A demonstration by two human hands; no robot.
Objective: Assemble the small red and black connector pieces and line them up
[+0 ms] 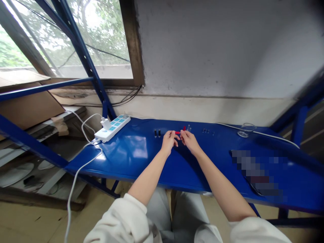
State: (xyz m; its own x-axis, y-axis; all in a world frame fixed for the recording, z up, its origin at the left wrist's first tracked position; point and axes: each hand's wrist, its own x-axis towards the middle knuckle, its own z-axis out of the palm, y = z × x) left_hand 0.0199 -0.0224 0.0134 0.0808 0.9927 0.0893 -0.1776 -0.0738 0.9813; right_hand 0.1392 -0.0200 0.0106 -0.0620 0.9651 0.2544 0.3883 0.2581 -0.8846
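Observation:
A slim red tube-like piece [178, 132] spans the gap between my hands, just above the blue table. My left hand [168, 141] pinches its left end, the other fingers loosely curled. At the right end, my right hand [189, 141] has its fingers closed on the same piece. Another red part [184, 128] and small clear tubes [188, 128] lie just beyond my right hand, partly hidden by it. Left of my left hand, two small black cylinders [157, 133] stand upright. Several tiny clear pieces [206, 131] rest farther right.
The blue table [136, 165] runs along the wall. A white power strip [113, 128] with a plug and cable sits at its left end. A coiled clear-white cord [243, 133] lies at the back right. A blurred-out dark object [255, 172] is on the right.

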